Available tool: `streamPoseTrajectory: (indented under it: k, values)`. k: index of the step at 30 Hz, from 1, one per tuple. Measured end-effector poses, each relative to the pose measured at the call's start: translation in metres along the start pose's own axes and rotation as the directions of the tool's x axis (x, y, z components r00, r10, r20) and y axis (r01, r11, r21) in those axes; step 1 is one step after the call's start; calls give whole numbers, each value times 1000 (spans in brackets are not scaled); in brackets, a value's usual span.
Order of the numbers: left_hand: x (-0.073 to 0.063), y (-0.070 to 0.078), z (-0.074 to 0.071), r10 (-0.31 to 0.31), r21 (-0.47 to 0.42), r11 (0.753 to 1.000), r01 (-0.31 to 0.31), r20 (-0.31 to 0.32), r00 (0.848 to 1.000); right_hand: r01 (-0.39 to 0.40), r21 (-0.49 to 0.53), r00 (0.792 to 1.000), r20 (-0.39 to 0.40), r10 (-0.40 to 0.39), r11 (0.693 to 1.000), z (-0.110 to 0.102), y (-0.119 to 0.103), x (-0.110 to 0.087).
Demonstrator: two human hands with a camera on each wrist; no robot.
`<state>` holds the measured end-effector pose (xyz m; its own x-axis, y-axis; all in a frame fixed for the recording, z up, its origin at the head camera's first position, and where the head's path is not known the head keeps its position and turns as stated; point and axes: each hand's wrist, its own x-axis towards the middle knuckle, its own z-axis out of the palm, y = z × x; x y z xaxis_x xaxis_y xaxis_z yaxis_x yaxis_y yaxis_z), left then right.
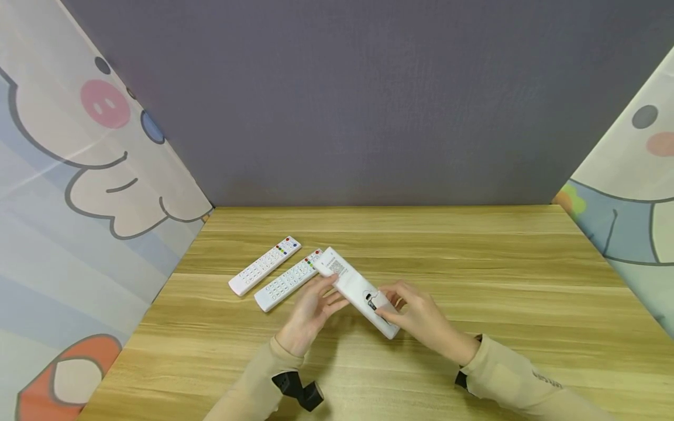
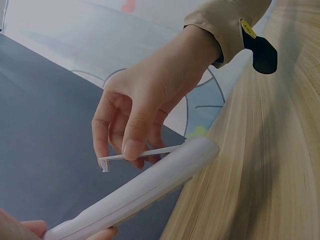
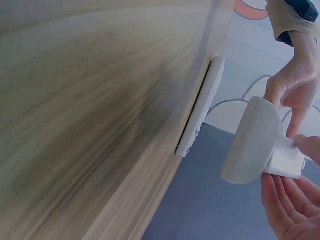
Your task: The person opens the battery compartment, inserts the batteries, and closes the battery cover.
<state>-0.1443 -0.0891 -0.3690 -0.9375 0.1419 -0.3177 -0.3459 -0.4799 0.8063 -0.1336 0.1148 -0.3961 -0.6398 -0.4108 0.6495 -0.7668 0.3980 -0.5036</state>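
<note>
A white remote control (image 1: 347,286) is held above the table with its back facing up. My left hand (image 1: 310,313) grips its far end, thumb on the back near a printed code. My right hand (image 1: 416,310) pinches the white battery cover (image 2: 165,151) between thumb and fingers. In the left wrist view, one end of that cover stands raised off the remote while the other meets the remote's near end. A dark part of the battery compartment (image 1: 371,303) shows beside my right fingers. Whether batteries lie inside I cannot tell.
Two more white remotes lie buttons-up on the wooden table (image 1: 500,263), left of my hands: an outer remote (image 1: 263,267) and an inner remote (image 1: 286,283), partly behind the held one. A grey panel (image 1: 368,105) rises behind the table, with cartoon-printed cloths at both sides.
</note>
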Motion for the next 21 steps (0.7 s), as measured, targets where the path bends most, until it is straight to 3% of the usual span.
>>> streamPoseTrajectory:
  k: [7,21]
  values:
    - [0,0,0,2,0,1000,-2,1,1000,50,-29,998,28,-49,998,0,-2,0]
    - [0,-1,1,-12,4,1000,12,11,1000,73,-155,993,100,-57,985,1,0,3]
